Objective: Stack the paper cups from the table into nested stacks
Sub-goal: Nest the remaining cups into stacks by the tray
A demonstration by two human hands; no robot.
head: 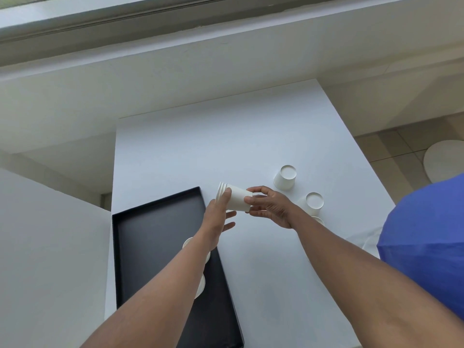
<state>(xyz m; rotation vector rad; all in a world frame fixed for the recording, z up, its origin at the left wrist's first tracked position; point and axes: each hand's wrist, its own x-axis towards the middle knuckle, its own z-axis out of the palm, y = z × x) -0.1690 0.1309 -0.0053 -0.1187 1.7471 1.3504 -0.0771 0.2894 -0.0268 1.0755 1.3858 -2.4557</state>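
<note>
— What is lying on the left there?

— A shallow black tray (pixel 155 222), rectangular, matte, with a thin raised rim, sitting at the near left of the smooth white table (pixel 200 146). My left forearm is crossing over it and hiding most of some white paper cups (pixel 200 287) in it; I am seeing only curved slivers, so I cannot tell how many.

— And your hands?

— My left hand (pixel 219 217) is reaching up with its fingers fairly straight, the top ones touching the side of the nested stack (pixel 234 197) near the rims. The stack is lying sideways above the table, just beyond the tray's far right corner, several rolled rims showing at its left end. My right hand (pixel 270 207) is pinching its narrow base end between thumb and fingers.

— Further right?

— Two plain white cups are standing upside down, tapered, flat bottoms up: one farther (pixel 286 178), one nearer (pixel 313 203). Another cup (pixel 318 219) is peeking out behind my right wrist, mostly hidden. My blue sleeve (pixel 424 247) is cutting off the near right corner.
</note>
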